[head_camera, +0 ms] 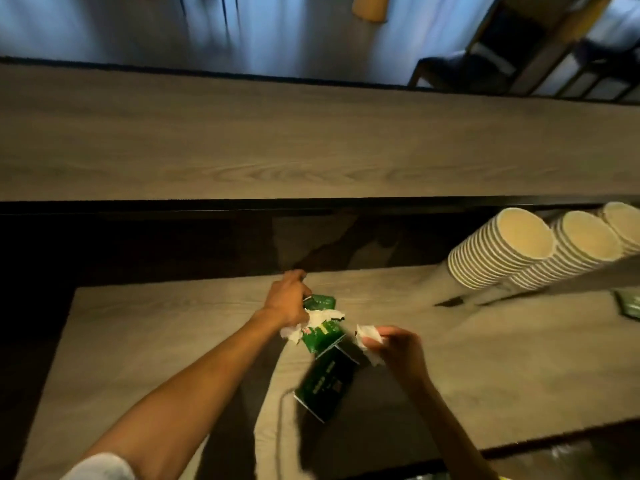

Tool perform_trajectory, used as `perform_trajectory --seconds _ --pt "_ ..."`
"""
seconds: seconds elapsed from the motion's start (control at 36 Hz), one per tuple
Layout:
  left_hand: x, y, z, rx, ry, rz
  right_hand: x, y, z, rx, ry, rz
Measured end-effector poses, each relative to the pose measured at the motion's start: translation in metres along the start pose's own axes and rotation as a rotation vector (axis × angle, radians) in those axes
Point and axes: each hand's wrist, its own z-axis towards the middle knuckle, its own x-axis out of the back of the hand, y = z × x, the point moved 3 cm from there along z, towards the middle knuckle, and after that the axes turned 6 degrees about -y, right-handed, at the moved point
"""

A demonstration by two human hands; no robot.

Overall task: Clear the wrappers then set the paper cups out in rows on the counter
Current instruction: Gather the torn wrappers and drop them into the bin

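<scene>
On the lower counter [145, 327], just below the raised wooden bar top [311, 140], both hands are busy with wrappers. From the head camera, the only view here: the left hand [289, 299] reaches forward, fingers curled round a bunch of green-and-white wrappers [320, 318], one green piece poking out past the knuckles. The right hand [398, 344] pinches a scrap of white torn paper [369, 337] between thumb and fingertips. Between and below the two hands hangs a dark green carton-like wrapper [325, 386]; which hand carries it I cannot tell, as it is blurred.

The paper cups [502, 251] wait well to the right, nested in tall stacks lying tilted at the back of the counter, mouths facing the camera, none set out yet. Another green wrapper [628, 304] peeks in at the far right edge, just below the stacks.

Risks now, as I judge them: that left-hand bundle is loose and layered, so a slack grip could shed scraps back onto the counter. The dangling green piece could slip free. And a sweep right for the last wrapper could nudge the leaning stacks and send them rolling.

Materials: wrappers thin, glossy green on one face, white and ragged at the tears, crumpling easily. Cups pale, ribbed at their stacked rims, round, light. Counter matt wood grain, flat.
</scene>
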Motion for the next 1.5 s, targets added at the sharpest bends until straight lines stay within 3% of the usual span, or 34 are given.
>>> perform_trajectory --seconds 0.19,0.47,0.61,0.78,0.86,1.0,1.14,1.19,1.28,1.36,1.5 --pt "-0.004 0.000 -0.008 0.048 0.118 0.083 -0.037 -0.001 -0.011 -0.047 -0.210 -0.203" --pt "0.000 -0.050 -0.042 0.309 0.023 -0.410 -0.081 0.018 -0.013 -0.119 -0.303 -0.459" --pt "0.002 -0.062 -0.059 0.319 0.036 -0.651 -0.074 0.002 -0.007 -0.113 -0.338 -0.409" --pt "0.005 -0.050 -0.081 0.262 0.050 -0.840 -0.037 -0.062 0.000 -0.013 -0.457 -0.039" --pt "0.008 -0.025 -0.094 0.156 0.044 -0.890 -0.020 -0.092 -0.003 0.022 -0.338 0.122" --pt "0.016 0.011 -0.113 0.055 0.002 -1.007 -0.011 -0.111 -0.011 0.061 -0.188 0.071" --pt "0.029 0.047 -0.129 -0.101 -0.165 -0.981 -0.002 -0.108 -0.034 0.062 -0.079 0.046" --pt "0.031 0.053 -0.132 -0.088 -0.252 -1.003 0.003 -0.106 -0.044 0.059 -0.049 0.046" --pt "0.029 0.066 -0.133 -0.045 -0.423 -1.049 0.013 -0.098 -0.068 0.031 0.025 0.051" --pt "0.024 0.093 -0.135 -0.138 -0.642 -1.082 0.026 -0.090 -0.101 -0.002 0.102 0.060" --pt "0.005 0.144 -0.144 -0.269 -0.752 -0.780 0.057 -0.070 -0.163 -0.043 0.309 0.046"
